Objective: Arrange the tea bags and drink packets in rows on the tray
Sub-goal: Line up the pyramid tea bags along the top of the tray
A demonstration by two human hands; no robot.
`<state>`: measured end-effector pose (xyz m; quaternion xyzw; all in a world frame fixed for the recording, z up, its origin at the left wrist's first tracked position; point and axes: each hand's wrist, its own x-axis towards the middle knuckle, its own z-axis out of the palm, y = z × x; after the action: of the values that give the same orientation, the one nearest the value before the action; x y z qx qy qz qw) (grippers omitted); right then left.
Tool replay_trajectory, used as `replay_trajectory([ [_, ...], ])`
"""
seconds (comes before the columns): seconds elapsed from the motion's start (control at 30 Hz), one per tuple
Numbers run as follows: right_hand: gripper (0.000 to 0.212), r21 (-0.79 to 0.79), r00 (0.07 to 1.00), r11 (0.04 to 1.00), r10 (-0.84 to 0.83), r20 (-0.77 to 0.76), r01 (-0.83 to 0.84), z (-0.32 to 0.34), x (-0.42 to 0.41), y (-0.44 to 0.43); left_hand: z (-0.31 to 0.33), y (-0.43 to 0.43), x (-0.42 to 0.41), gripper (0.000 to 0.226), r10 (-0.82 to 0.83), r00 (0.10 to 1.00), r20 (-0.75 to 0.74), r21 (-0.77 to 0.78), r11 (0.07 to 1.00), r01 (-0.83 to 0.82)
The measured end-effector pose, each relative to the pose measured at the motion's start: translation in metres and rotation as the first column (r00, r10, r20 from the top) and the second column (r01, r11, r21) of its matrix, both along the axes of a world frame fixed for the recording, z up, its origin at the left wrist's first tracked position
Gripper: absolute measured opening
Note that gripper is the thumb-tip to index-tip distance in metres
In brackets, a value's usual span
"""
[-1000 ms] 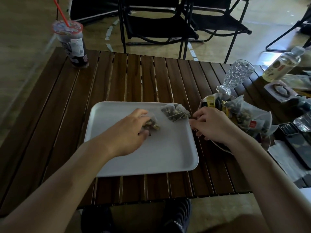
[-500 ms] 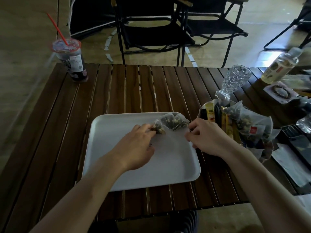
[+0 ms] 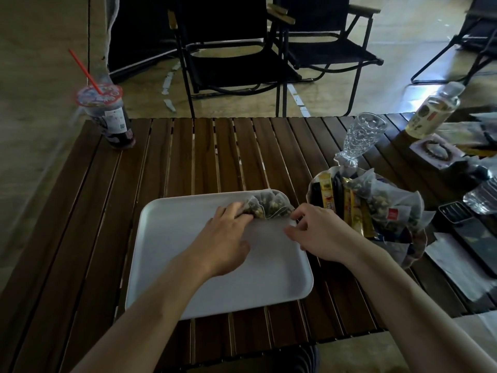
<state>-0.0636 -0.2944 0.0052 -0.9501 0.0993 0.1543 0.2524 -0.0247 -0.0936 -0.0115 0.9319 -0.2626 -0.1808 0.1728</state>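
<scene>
— What's on your screen?
— I see the dark slatted tabletop. The white tray sits near its front edge. Just right of the tray is a heap of drink packets, yellow and black sticks among mesh bags.
— And the hands?
— The left hand grips the left tea bag. The right hand curls at the corner of the right tea bag; I cannot tell if it pinches. The 2 bags touch in the tray's far right corner. Both are translucent mesh with dark and pale bits inside.

Slatted wood table w/ white tray, lidded cup, glass, bottle, maybe phone.
</scene>
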Motion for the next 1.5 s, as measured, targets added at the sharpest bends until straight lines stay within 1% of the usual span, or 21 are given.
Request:
replay_trajectory([
  [0.1, 0.04, -0.002, 1.0, 1.0, 0.005, -0.003, -0.005, 0.002, -0.001, 0.0, 0.002, 0.004, -0.003, 0.058, 0.035, 0.999, -0.027, -0.015, 0.999, -0.036],
  [0.2, 0.04, -0.001, 1.0, 1.0, 0.013, 0.002, -0.013, 0.0, 0.0, -0.001, 0.002, 0.01, -0.005, 0.055, 0.043, 0.999, -0.019, 0.034, 0.999, -0.043],
  [0.33, 0.042, -0.014, 0.999, 0.999, 0.036, -0.021, -0.036, -0.003, 0.001, -0.001, 0.004, 0.011, -0.003, 0.052, 0.003, 1.0, 0.016, 0.09, 0.996, -0.004],
  [0.5, 0.041, -0.021, 0.999, 0.999, 0.038, -0.022, -0.039, -0.003, 0.001, 0.0, 0.001, 0.009, -0.001, 0.053, -0.028, 0.998, 0.058, 0.093, 0.995, 0.022],
  [0.6, 0.043, -0.021, 0.999, 0.999, 0.045, -0.027, -0.046, -0.004, 0.001, 0.0, 0.002, 0.012, -0.001, 0.053, -0.034, 0.999, 0.036, 0.088, 0.996, 0.031],
  [0.67, 0.042, -0.017, 0.998, 0.999, 0.051, -0.037, -0.052, -0.003, -0.001, 0.001, 0.005, 0.017, -0.004, 0.051, -0.017, 1.0, 0.012, 0.049, 0.999, 0.016],
  [0.73, 0.036, -0.002, 0.998, 0.999, 0.053, -0.032, -0.053, 0.001, -0.003, 0.002, 0.009, 0.024, -0.008, 0.042, 0.0, 1.0, 0.027, 0.003, 1.0, 0.0],
  [0.83, 0.021, 0.011, 0.997, 0.997, 0.071, 0.006, -0.071, 0.009, -0.007, 0.005, 0.014, 0.038, -0.011, 0.029, 0.028, 0.998, 0.06, -0.041, 0.999, -0.026],
  [0.93, 0.012, -0.036, 0.993, 0.997, 0.073, 0.094, -0.07, 0.016, -0.01, 0.004, 0.02, 0.052, -0.012, 0.025, 0.071, 0.996, 0.046, -0.038, 0.997, -0.07],
  [1.0, 0.01, -0.064, 0.983, 0.998, 0.025, 0.183, -0.013, 0.021, -0.011, -0.005, 0.023, 0.06, -0.012, 0.023, 0.098, 0.994, 0.044, -0.04, 0.995, -0.096],
  [1.07, 0.01, -0.089, 0.954, 0.991, -0.066, 0.292, 0.096, 0.028, -0.013, -0.022, 0.026, 0.064, -0.012, 0.022, 0.125, 0.991, 0.038, -0.055, 0.991, -0.123],
  [1.13, 0.012, -0.131, 0.899, 0.958, -0.186, 0.398, 0.256, 0.036, -0.015, -0.043, 0.026, 0.067, -0.012, 0.021, 0.149, 0.989, 0.023, -0.057, 0.987, -0.148],
  [1.2, 0.02, -0.159, 0.832, 0.895, -0.304, 0.464, 0.416, 0.043, -0.018, -0.063, 0.025, 0.068, -0.012, 0.02, 0.154, 0.988, 0.015, -0.053, 0.987, -0.153],
  [1.27, 0.032, -0.162, 0.773, 0.822, -0.419, 0.476, 0.546, 0.045, -0.022, -0.08, 0.024, 0.069, -0.011, 0.02, 0.155, 0.988, 0.009, -0.06, 0.986, -0.155],
  [1.33, 0.036, -0.164, 0.747, 0.776, -0.491, 0.448, 0.609, 0.041, -0.024, -0.094, 0.024, 0.07, -0.011, 0.018, 0.154, 0.988, 0.008, -0.07, 0.986, -0.154],
  [1.43, 0.028, -0.166, 0.752, 0.756, -0.549, 0.364, 0.633, 0.033, -0.026, -0.107, 0.023, 0.071, -0.01, 0.017, 0.147, 0.989, 0.006, -0.078, 0.986, -0.146],
  [1.5, 0.019, -0.159, 0.752, 0.756, -0.557, 0.352, 0.635, 0.032, -0.026, -0.109, 0.023, 0.072, -0.01, 0.017, 0.142, 0.99, 0.011, -0.078, 0.987, -0.14],
])
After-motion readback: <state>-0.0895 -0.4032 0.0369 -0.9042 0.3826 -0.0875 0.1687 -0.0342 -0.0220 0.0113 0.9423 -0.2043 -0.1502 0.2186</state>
